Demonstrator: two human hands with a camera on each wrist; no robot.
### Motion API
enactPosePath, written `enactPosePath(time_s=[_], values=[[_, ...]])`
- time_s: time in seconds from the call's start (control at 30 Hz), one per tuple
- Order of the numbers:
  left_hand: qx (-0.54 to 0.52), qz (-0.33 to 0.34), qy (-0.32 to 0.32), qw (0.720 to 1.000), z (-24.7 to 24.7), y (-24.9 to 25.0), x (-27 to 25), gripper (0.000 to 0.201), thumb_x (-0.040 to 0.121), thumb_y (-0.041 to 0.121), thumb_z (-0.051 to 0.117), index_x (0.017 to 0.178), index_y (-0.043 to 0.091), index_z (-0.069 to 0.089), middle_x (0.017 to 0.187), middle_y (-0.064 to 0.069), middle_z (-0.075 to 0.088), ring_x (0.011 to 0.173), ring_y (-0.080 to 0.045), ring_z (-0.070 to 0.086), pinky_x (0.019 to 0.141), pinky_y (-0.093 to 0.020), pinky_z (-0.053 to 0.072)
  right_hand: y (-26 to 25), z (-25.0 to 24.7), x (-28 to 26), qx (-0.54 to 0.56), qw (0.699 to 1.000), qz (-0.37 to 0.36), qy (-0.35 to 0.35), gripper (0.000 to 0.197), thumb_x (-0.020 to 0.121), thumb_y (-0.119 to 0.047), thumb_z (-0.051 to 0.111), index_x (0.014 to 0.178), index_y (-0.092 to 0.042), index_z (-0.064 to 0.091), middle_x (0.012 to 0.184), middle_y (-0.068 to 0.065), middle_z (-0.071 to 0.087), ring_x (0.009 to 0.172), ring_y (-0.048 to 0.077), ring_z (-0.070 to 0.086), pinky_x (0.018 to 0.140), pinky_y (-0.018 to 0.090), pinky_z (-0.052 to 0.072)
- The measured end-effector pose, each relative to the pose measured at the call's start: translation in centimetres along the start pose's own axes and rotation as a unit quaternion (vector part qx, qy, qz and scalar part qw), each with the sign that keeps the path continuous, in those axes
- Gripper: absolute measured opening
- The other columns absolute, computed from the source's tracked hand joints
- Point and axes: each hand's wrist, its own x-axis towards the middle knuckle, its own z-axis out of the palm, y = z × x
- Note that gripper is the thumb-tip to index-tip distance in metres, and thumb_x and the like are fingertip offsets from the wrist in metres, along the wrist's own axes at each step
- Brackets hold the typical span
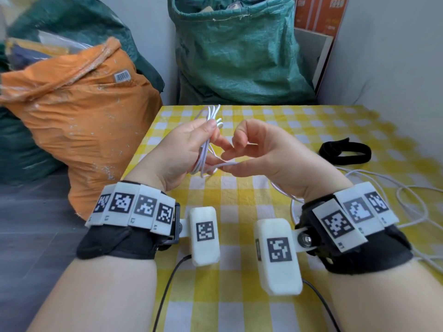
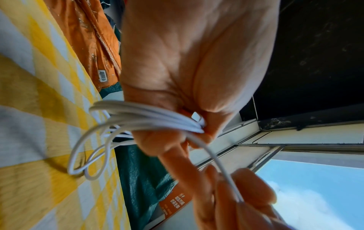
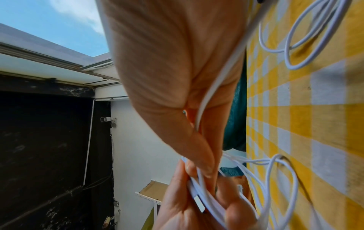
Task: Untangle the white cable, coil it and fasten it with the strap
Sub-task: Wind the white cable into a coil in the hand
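Observation:
My left hand point(image 1: 189, 147) holds a bundle of several white cable point(image 1: 211, 116) loops above the yellow checked table point(image 1: 239, 197), thumb pressed over them; the left wrist view shows the cable point(image 2: 141, 118) loops pinched under the thumb. My right hand point(image 1: 254, 152) pinches a single strand of the cable point(image 3: 204, 101) right beside the left fingers. The strand runs under my right wrist to loose cable point(image 1: 407, 195) lying on the table at the right. The black strap point(image 1: 345, 152) lies as a loop on the table, to the right of my hands.
An orange sack point(image 1: 79, 116) stands left of the table, a green sack point(image 1: 239, 51) behind it. A white wall point(image 1: 395, 68) borders the table on the right. Black sensor leads point(image 1: 167, 288) run from my wrist units over the near table.

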Motion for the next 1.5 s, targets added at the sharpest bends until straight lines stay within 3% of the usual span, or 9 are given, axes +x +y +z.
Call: enactPosePath(time_s=[0.2, 0.33, 0.5, 0.67, 0.83, 1.07, 1.17, 1.3, 1.5], values=[[-0.066, -0.007, -0.018, 0.998, -0.3, 0.0, 0.2, 0.035, 0.102, 0.027, 0.033, 0.071, 0.013, 0.043, 0.050, -0.004, 0.043, 0.033, -0.008, 0.027, 0.038, -0.017, 0.023, -0.5, -1.5, 0.1, -0.156, 0.974, -0.019, 0.162, 0.036, 0.075, 0.011, 0.067, 0.061, -0.018, 0.053, 0.076, -0.006, 0.065, 0.080, 0.011, 0.065, 0.085, 0.035, 0.055], [-0.141, -0.039, -0.052, 0.988, -0.5, 0.1, 0.4, 0.035, 0.101, 0.027, 0.030, 0.070, 0.015, 0.042, 0.043, 0.004, 0.030, 0.031, -0.005, 0.020, 0.038, -0.016, 0.017, -0.1, -2.0, 0.3, -0.201, 0.929, -0.050, 0.307, 0.037, 0.081, 0.002, 0.063, 0.062, -0.030, 0.064, 0.075, -0.001, 0.069, 0.065, 0.012, 0.056, 0.069, 0.033, 0.053], [-0.191, -0.117, -0.111, 0.968, -0.9, -0.2, 0.4, 0.032, 0.099, 0.030, 0.029, 0.078, 0.016, 0.048, 0.038, 0.007, 0.027, 0.027, -0.002, 0.020, 0.036, -0.013, 0.016, 0.1, -1.7, 0.7, -0.267, 0.896, -0.088, 0.343, 0.027, 0.085, -0.006, 0.059, 0.081, -0.028, 0.074, 0.078, -0.010, 0.069, 0.063, -0.002, 0.054, 0.066, 0.018, 0.042], [-0.193, -0.149, -0.182, 0.953, -1.0, -0.1, 0.3, 0.031, 0.090, 0.033, 0.034, 0.072, 0.014, 0.052, 0.036, 0.009, 0.028, 0.027, -0.001, 0.021, 0.036, -0.017, 0.014, 0.4, -1.5, 0.9, -0.352, 0.858, -0.111, 0.356, 0.023, 0.085, -0.010, 0.060, 0.088, -0.026, 0.076, 0.092, -0.011, 0.071, 0.093, 0.017, 0.053, 0.080, 0.019, 0.036], [-0.311, -0.142, -0.247, 0.907, -1.2, -0.2, 0.4, 0.035, 0.090, 0.034, 0.034, 0.061, 0.021, 0.049, 0.041, 0.010, 0.019, 0.032, -0.008, 0.011, 0.035, -0.017, 0.020, 0.5, -1.5, 0.9, -0.327, 0.893, -0.045, 0.305, 0.021, 0.087, -0.020, 0.060, 0.106, -0.021, 0.070, 0.100, -0.003, 0.067, 0.069, 0.005, 0.056, 0.083, 0.026, 0.047], [-0.472, -0.137, -0.309, 0.814, -1.9, -0.7, 1.3, 0.032, 0.097, 0.027, 0.039, 0.073, 0.010, 0.052, 0.047, 0.003, 0.030, 0.038, -0.013, 0.026, 0.043, -0.025, 0.027, 0.3, -1.6, 0.8, -0.289, 0.899, -0.040, 0.327, 0.031, 0.083, -0.034, 0.066, 0.058, -0.015, 0.060, 0.052, -0.006, 0.054, 0.053, 0.006, 0.049, 0.061, 0.029, 0.048], [-0.492, -0.150, -0.298, 0.804, -1.9, -0.9, 1.2, 0.037, 0.099, 0.028, 0.032, 0.076, 0.007, 0.051, 0.049, 0.000, 0.032, 0.040, -0.015, 0.028, 0.046, -0.027, 0.027, 0.4, -1.4, 0.8, -0.304, 0.907, 0.018, 0.291, 0.021, 0.086, -0.034, 0.062, 0.088, -0.017, 0.074, 0.090, -0.001, 0.074, 0.081, 0.011, 0.065, 0.081, 0.027, 0.051], [-0.501, -0.170, -0.276, 0.803, -2.0, -0.6, 0.9, 0.039, 0.099, 0.030, 0.029, 0.074, 0.006, 0.048, 0.050, -0.001, 0.033, 0.041, -0.016, 0.030, 0.047, -0.028, 0.026, 0.9, -1.5, 0.5, -0.212, 0.947, 0.147, 0.191, 0.064, 0.083, -0.047, 0.064, 0.140, -0.024, 0.044, 0.135, -0.004, 0.055, 0.116, 0.011, 0.056, 0.101, 0.030, 0.042], [-0.557, -0.189, -0.271, 0.762, -2.5, -1.1, 1.4, 0.041, 0.098, 0.030, 0.030, 0.072, 0.005, 0.050, 0.049, 0.000, 0.032, 0.039, -0.016, 0.029, 0.047, -0.028, 0.028, 1.1, -1.3, 0.5, 0.046, 0.982, 0.126, 0.133, 0.007, 0.092, -0.008, 0.057, 0.093, -0.014, 0.060, 0.074, 0.002, 0.061, 0.069, 0.017, 0.067, 0.071, 0.026, 0.055]])
